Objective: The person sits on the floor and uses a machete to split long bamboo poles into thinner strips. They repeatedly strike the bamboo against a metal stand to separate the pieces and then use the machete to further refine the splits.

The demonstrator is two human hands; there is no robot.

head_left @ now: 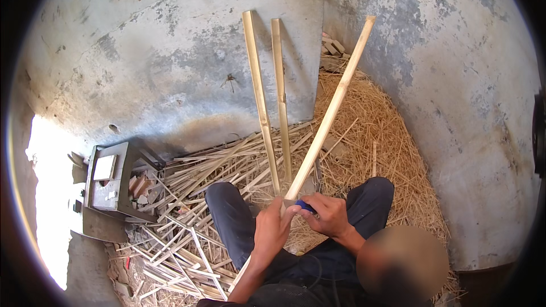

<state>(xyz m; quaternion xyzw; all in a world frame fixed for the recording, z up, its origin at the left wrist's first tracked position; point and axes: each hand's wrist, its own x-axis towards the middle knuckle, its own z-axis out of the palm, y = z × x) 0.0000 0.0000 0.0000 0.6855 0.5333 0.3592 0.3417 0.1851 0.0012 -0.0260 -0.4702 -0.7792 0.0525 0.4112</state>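
Note:
A long pale bamboo strip point(330, 116) slants from the upper right down between my hands, and its lower end passes along my left forearm. My left hand point(269, 231) is closed round the strip's lower part. My right hand point(330, 215) is closed on the blue handle of a small knife point(306, 206). Its short grey blade lies against the strip beside my left thumb; the cutting edge is too small to make out.
Two more bamboo strips, one longer point(261, 96) and one shorter point(281, 94), lean on the grey wall point(187, 51). Split strips point(187, 250) litter the floor left; shavings point(369, 113) heap up ahead and right. A dark wooden stool point(108, 179) lies tipped at the left.

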